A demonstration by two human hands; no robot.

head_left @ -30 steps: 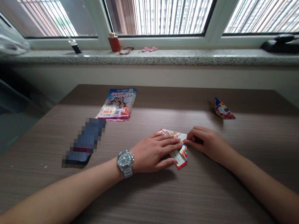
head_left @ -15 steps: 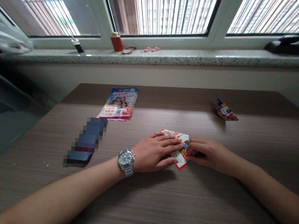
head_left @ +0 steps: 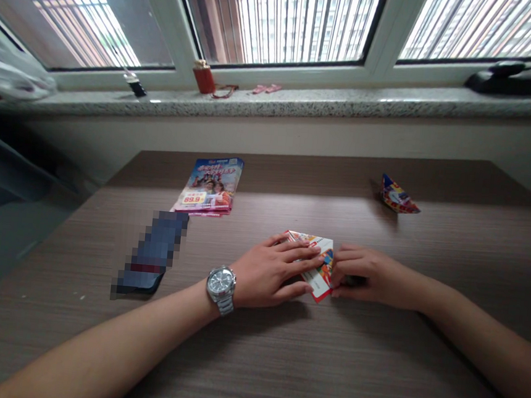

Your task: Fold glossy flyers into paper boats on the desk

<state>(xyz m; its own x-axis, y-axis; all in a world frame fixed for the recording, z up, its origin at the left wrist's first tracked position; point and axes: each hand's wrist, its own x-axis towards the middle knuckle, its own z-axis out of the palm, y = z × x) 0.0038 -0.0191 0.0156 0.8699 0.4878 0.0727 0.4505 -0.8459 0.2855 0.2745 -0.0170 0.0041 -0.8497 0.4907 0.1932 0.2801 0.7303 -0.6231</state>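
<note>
A folded paper sheet (head_left: 320,284) with white, red and colourful print lies on the table. My left hand (head_left: 274,273), a metal watch on its wrist, rests flat across it with fingers spread, covering its left part. At the paper's right edge is my right hand (head_left: 364,272), its fingers curled and closed, the thumb and fingertips at the lower right edge. Farther back on the right stands a small folded paper boat (head_left: 398,196) in blue, red and yellow.
A stack of printed flyers (head_left: 211,185) lies at the back left of the brown table (head_left: 251,359). Nearer, a blurred-out dark phone (head_left: 153,251) lies to the left of my hand. The stone windowsill (head_left: 311,104) holds a red container (head_left: 203,78) and a black device (head_left: 508,81).
My right hand has slid slightly down along the paper's right edge, its fingers still curled. The left hand stays flat on the paper. The whole view has shifted a little.
</note>
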